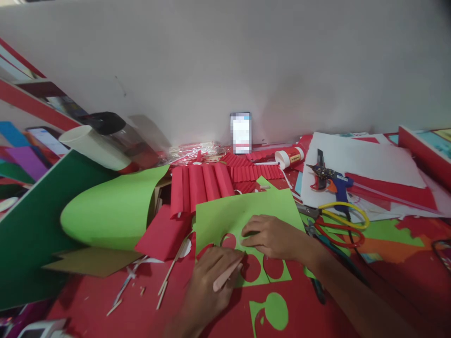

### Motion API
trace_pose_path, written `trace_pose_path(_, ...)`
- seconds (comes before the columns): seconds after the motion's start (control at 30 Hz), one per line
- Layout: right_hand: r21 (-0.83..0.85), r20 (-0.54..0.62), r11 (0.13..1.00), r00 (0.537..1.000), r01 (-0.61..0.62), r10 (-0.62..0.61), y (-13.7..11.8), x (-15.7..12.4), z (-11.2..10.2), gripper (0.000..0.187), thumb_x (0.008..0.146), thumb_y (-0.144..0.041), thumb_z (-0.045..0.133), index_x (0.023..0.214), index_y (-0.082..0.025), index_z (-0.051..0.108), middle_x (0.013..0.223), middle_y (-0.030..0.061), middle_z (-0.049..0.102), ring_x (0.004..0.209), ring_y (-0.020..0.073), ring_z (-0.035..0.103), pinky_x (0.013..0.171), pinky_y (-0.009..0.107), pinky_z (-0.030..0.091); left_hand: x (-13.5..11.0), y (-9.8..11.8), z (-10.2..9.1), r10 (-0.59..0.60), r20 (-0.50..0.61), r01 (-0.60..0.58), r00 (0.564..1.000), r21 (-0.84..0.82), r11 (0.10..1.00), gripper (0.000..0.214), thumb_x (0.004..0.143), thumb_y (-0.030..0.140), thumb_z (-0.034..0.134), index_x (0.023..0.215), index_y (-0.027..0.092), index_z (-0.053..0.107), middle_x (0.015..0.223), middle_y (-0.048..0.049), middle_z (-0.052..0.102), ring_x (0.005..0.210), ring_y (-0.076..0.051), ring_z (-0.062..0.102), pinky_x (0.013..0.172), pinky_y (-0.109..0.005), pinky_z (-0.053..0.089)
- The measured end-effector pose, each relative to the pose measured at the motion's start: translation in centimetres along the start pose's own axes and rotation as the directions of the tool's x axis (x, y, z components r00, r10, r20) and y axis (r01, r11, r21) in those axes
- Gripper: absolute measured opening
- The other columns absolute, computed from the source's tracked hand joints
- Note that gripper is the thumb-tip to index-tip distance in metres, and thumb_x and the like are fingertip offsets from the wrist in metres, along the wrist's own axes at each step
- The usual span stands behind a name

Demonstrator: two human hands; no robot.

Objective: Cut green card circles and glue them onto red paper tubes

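Note:
A light green paper sheet (243,211) with round holes cut in it lies on the red table (105,300). My right hand (273,237) rests on the sheet with its fingers curled and pressed down near a hole. My left hand (211,277) lies at the sheet's near left edge, fingers closed around a pale wooden stick (227,274). A smaller green offcut (271,312) with a circle shape lies just in front.
Pleated red paper (200,185) sits behind the sheet. A rolled green sheet (112,211) and dark green board (28,234) are at left. At right are scissors (338,225), a blue glue gun (338,185), a glue bottle (289,157) and white paper (366,164). A phone (240,133) leans on the wall.

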State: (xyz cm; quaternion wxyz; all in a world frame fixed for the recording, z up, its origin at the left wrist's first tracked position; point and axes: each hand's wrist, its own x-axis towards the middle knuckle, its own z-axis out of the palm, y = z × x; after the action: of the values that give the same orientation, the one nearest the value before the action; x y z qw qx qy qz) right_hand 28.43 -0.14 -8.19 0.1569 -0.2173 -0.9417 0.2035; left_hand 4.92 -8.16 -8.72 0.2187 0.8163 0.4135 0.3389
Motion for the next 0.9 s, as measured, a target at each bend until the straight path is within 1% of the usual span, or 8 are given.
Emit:
trace_pose_path(0.17, 0.007, -0.014, 1.000, 1.000, 0.005, -0.005, 0.04, 0.09, -0.06, 0.025, 0.094, -0.010, 0.059, 0.106, -0.022, 0.077, 0.114, 0.0048, 0.071, 0.103, 0.0199, 0.059, 0.092, 0.033, 0.044, 0.03, -0.17, -0.05, -0.008, -0.038, 0.008, 0.999, 0.012, 1.000, 0.025, 0.095, 0.009, 0.058, 0.114, 0.023, 0.067, 0.103, -0.0048, 0.076, 0.094, -0.019, 0.067, 0.081, -0.032, 0.052)
trace_pose_path(0.27, 0.005, -0.024, 1.000, 1.000, 0.013, -0.012, -0.07, 0.09, -0.10, 0.023, 0.096, -0.012, 0.058, 0.106, -0.022, 0.077, 0.114, 0.0056, 0.071, 0.102, 0.0199, 0.059, 0.092, 0.033, 0.044, -0.10, -0.17, 0.11, -0.008, -0.004, 0.009, 1.000, 0.026, 1.000, 0.027, 0.095, 0.009, 0.057, 0.115, 0.023, 0.067, 0.104, -0.0050, 0.075, 0.094, -0.019, 0.067, 0.081, -0.033, 0.052)
trace_pose_path(0.33, -0.002, -0.026, 1.000, 1.000, 0.017, -0.017, -0.12, 0.09, -0.12, 0.020, 0.098, -0.017, 0.059, 0.104, -0.022, 0.077, 0.114, 0.0065, 0.071, 0.101, 0.0199, 0.060, 0.091, 0.033, 0.045, -0.24, -0.07, 0.33, -0.001, 0.019, 0.000, 1.000, 0.031, 1.000, 0.027, 0.094, 0.009, 0.057, 0.115, 0.023, 0.067, 0.103, -0.0051, 0.075, 0.093, -0.020, 0.067, 0.080, -0.033, 0.052)
trace_pose_path(0.43, -0.003, -0.034, 1.000, 0.999, 0.015, -0.015, -0.10, 0.10, -0.08, 0.018, 0.099, -0.023, 0.060, 0.102, -0.022, 0.078, 0.112, 0.0069, 0.072, 0.100, 0.0197, 0.060, 0.090, 0.033, 0.045, -0.38, 0.09, 0.54, 0.015, 0.016, -0.016, 1.000, 0.034, 0.999, 0.026, 0.094, 0.009, 0.057, 0.114, 0.023, 0.068, 0.101, -0.0052, 0.075, 0.092, -0.020, 0.066, 0.080, -0.034, 0.052)
trace_pose_path(0.57, 0.012, -0.034, 1.000, 0.999, 0.008, -0.008, -0.02, 0.14, 0.01, 0.019, 0.100, -0.023, 0.059, 0.102, -0.022, 0.078, 0.113, 0.0059, 0.072, 0.101, 0.0194, 0.060, 0.091, 0.033, 0.044, -0.27, 0.13, 0.33, 0.009, -0.022, -0.008, 1.000, 0.042, 0.999, 0.027, 0.094, 0.010, 0.058, 0.115, 0.023, 0.068, 0.103, -0.0048, 0.076, 0.093, -0.020, 0.066, 0.081, -0.034, 0.052)
trace_pose_path(0.67, 0.014, -0.031, 1.000, 0.999, 0.006, -0.005, -0.01, 0.17, 0.05, 0.019, 0.100, -0.021, 0.059, 0.103, -0.022, 0.078, 0.113, 0.0056, 0.072, 0.101, 0.0191, 0.060, 0.091, 0.033, 0.044, -0.15, 0.10, 0.24, 0.009, -0.029, -0.008, 1.000, 0.052, 0.999, 0.028, 0.094, 0.009, 0.058, 0.116, 0.023, 0.068, 0.104, -0.0047, 0.076, 0.094, -0.021, 0.067, 0.082, -0.034, 0.052)
trace_pose_path(0.9, 0.022, -0.028, 1.000, 1.000, 0.005, -0.005, 0.09, 0.17, 0.16, 0.019, 0.100, -0.021, 0.059, 0.102, -0.022, 0.077, 0.114, 0.0048, 0.072, 0.102, 0.0194, 0.059, 0.093, 0.033, 0.043, -0.39, 0.17, 0.76, 0.017, 0.010, -0.017, 1.000, 0.064, 0.998, 0.028, 0.093, 0.008, 0.058, 0.114, 0.024, 0.068, 0.102, -0.0050, 0.075, 0.096, -0.021, 0.067, 0.082, -0.035, 0.053)
